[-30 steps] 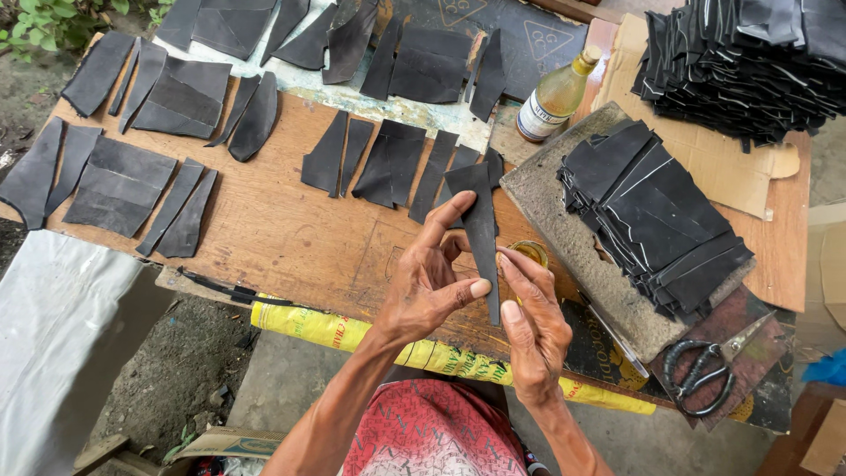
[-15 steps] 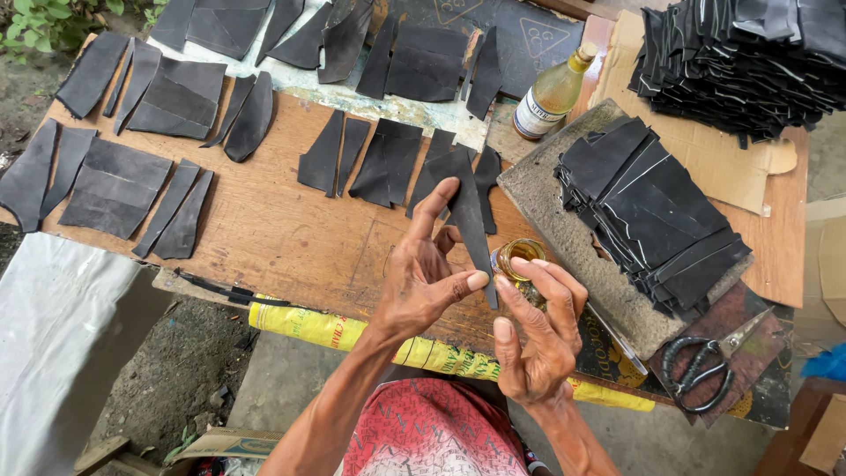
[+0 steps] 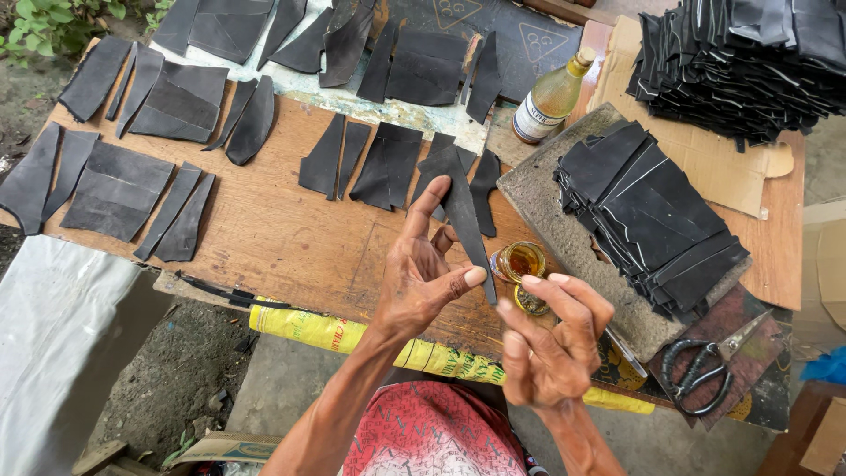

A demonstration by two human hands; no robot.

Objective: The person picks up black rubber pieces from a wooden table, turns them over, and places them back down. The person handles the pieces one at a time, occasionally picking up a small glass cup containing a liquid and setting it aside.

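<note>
We see the left hand point(image 3: 423, 278) pinching a narrow black leather strip point(image 3: 463, 211) between thumb and fingers, held over the wooden table point(image 3: 282, 247). Right hand point(image 3: 551, 344) is half curled, fingers loose, holding nothing, just beside a small open jar point(image 3: 520, 262). A yellow-labelled bottle point(image 3: 548, 97) stands behind. The strip's long axis runs up-left to down-right, narrow end toward us.

Worn wooden workbench point(image 3: 282, 238), dirt ground point(image 3: 189, 353), daylight, greenery point(image 3: 44, 22)

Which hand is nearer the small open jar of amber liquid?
Right. The right hand hovers just below the jar; the left hand holds a black strip off to its side.
</note>
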